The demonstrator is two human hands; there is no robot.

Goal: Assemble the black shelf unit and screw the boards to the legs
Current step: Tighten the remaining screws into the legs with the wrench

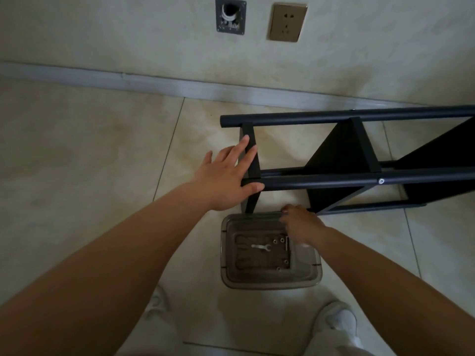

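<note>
Shelf: shelf (341,155) lies on its side on the floor tiles (90,150), just in front of the wall, legs running left to right and out of view at the right.
Boards: we see the end board (250,160) at the left, and a second board (339,163) further right, both standing on edge between the legs.
Fasteners: one screw (381,181) shows in the near upper leg (334,180) at the second board; we see none at the end board joint, which the hand partly covers.
Left hand: our left hand (226,176) is flat, fingers straight, pressed against the end board, thumb on the near upper leg.
Right hand: our right hand (300,222) is over the far rim of the tray (272,281); fingers are curled, but blur keeps us from telling whether they pinch anything.
Tray: sits on the floor just below the end board; holds a small wrench (261,247) and a few loose screws (282,240).
Step, judged: fetching a screw for the end board.
Method: we keep the left palm firm so board hole and leg hole stay lined up, start the screw by fingers, straight in, then tighten with the wrench.
Risk: board slips if the left hand eases.
</note>
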